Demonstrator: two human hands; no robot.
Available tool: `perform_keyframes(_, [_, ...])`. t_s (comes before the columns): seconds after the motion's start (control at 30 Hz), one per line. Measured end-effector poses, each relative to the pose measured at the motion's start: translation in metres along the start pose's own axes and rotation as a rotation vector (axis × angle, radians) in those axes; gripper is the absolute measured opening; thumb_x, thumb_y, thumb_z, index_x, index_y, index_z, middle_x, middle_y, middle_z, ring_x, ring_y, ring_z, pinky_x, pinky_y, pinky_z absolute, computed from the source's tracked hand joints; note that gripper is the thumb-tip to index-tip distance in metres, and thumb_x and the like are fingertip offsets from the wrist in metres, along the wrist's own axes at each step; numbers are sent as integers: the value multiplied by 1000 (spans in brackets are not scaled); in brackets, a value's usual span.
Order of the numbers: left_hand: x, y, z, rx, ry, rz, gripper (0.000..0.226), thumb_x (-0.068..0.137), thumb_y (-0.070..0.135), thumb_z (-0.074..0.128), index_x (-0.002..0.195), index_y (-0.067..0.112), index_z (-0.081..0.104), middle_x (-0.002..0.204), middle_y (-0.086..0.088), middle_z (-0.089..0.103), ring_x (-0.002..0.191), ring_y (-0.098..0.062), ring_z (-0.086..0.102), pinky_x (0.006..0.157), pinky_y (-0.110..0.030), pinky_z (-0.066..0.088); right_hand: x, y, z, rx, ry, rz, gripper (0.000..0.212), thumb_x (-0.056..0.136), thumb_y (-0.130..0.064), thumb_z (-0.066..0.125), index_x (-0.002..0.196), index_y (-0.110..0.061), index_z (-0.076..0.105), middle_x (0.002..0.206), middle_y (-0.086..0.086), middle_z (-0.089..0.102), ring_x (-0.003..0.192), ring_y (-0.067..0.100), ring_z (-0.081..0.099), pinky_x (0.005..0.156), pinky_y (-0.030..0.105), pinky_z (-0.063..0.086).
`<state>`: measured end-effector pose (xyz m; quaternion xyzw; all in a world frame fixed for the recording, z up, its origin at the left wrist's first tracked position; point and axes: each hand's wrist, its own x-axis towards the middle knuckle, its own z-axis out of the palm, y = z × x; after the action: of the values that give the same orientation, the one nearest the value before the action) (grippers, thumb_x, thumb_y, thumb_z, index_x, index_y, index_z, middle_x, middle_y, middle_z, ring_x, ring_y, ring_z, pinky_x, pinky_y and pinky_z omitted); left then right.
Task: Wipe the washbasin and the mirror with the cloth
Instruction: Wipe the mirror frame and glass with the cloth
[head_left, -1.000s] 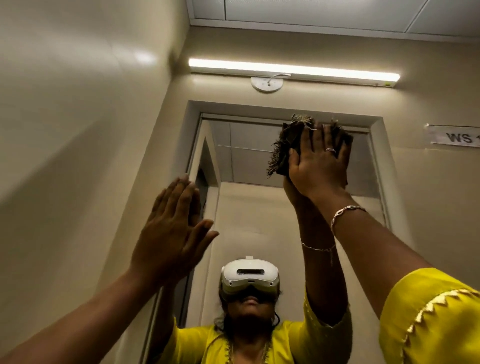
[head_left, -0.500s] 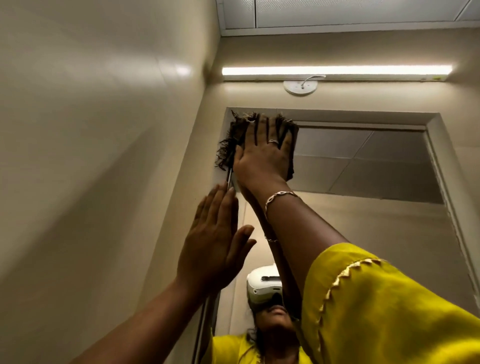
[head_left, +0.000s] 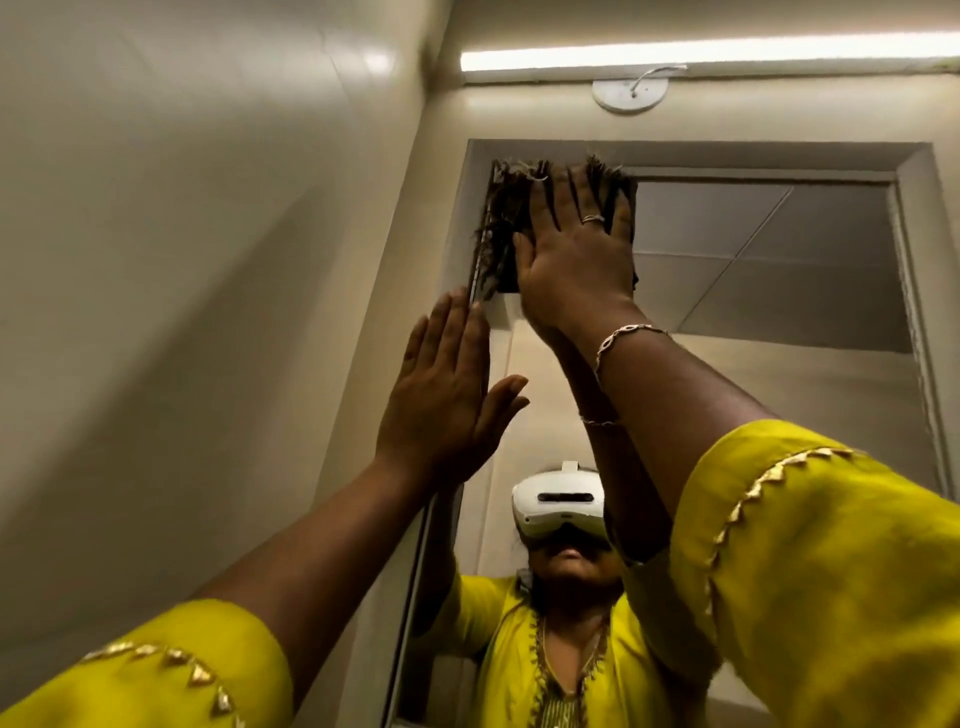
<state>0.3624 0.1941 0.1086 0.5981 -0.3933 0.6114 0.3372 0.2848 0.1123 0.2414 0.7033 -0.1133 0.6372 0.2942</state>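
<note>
The right hand (head_left: 574, 254) was flat and open, with its fingers spread. It pressed a dark, frayed cloth (head_left: 506, 223) against the top left corner of the mirror (head_left: 779, 270). The cloth lay between the palm and the glass, and its ragged threads stuck out above the fingertips and down the left edge of the mirror. A ring (head_left: 592, 219) sat on one finger, and a bracelet (head_left: 626, 335) hung on the wrist.

The left hand (head_left: 447, 395) was open too, held upright with the fingers close together. It was lower down, at the left edge of the mirror, and it held nothing. I could not tell if it touched the glass.

Both arms wore yellow sleeves (head_left: 810, 582) with gold trim. The mirror showed the person in a white headset (head_left: 558, 501). A long tube light (head_left: 701, 52) glowed on the wall above. The washbasin was out of view.
</note>
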Motion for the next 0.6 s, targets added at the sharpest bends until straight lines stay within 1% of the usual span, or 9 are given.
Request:
perform_keyframes(0.07, [0, -1, 0, 30, -41, -7, 95, 77, 71, -14, 146, 7, 5, 157, -14, 2, 145, -22, -5, 119, -33, -3, -6, 13, -4, 0, 7, 9, 55, 98, -39, 23, 148, -19, 12, 158, 4, 4, 145, 22, -3, 115, 48, -4])
perform_keyframes(0.13, [0, -1, 0, 49, -56, -8, 96, 76, 72, -16, 145, 8, 3, 157, -13, 0, 145, -23, -6, 119, -33, -4, -12, 30, -9, -16, 6, 21, 55, 98, -39, 22, 148, -20, 12, 158, 4, 4, 145, 21, -2, 116, 47, -3])
perform_keyframes(0.43, [-1, 2, -3, 78, -48, -7, 100, 77, 73, -15, 145, 4, 9, 157, -16, 4, 143, -20, -7, 118, -34, -2, -37, 109, -22, -59, 46, 68, 54, 98, -38, 27, 148, -20, 15, 158, 5, 10, 145, 23, 3, 117, 48, 0])
perform_keyframes(0.53, [-1, 2, -3, 94, -47, -4, 99, 77, 73, -14, 144, 3, 9, 156, -17, 5, 142, -21, -6, 118, -34, -2, -44, 138, -29, -63, 47, 115, 54, 98, -37, 28, 148, -20, 16, 158, 5, 11, 145, 23, 4, 116, 49, 1])
perform_keyframes(0.6, [-1, 2, -2, 101, -48, -3, 99, 77, 73, -13, 144, 3, 9, 156, -17, 6, 142, -21, -6, 118, -34, -1, -49, 158, -35, -73, 45, 164, 56, 96, -40, 24, 148, -20, 15, 158, 5, 11, 145, 24, 5, 116, 50, 2])
